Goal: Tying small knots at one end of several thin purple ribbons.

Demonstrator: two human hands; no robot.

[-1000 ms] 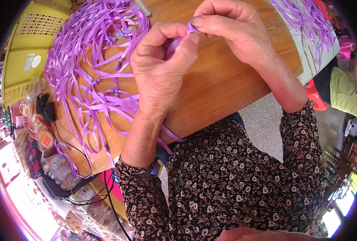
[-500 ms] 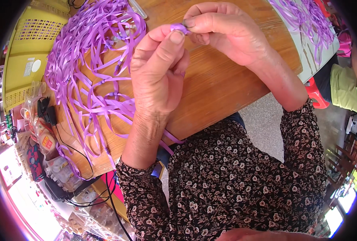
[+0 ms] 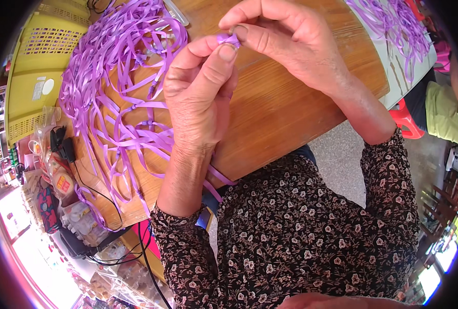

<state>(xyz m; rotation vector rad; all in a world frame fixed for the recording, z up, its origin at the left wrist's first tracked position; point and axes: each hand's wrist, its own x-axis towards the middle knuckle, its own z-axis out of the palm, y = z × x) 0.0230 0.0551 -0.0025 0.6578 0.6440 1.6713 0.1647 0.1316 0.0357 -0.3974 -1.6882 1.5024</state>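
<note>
A small folded piece of purple ribbon (image 3: 229, 39) is pinched between the thumb and forefinger of my left hand (image 3: 200, 90), above the wooden table. My right hand (image 3: 301, 46) is beside it, its thumb tip at the ribbon's right side. The right forefinger is raised and apart from that thumb. Whether the right thumb presses on the ribbon is hard to see. A big heap of loose purple ribbons (image 3: 92, 77) lies left of my hands, with small darker purple bits along some strands. Some ribbon strands pass behind my left wrist.
The wooden table (image 3: 285, 113) has a curved edge near me. A yellow perforated basket (image 3: 49, 38) stands at the left, above bagged goods and a black cable. More purple ribbons (image 3: 393, 31) lie on a white surface at the right. Another person's yellow-green clothing (image 3: 445, 113) shows beyond a red stool (image 3: 406, 121).
My right forefinger has lifted off the ribbon piece, and the right hand has opened and shifted slightly left. My left hand keeps its pinch, nearly unmoved.
</note>
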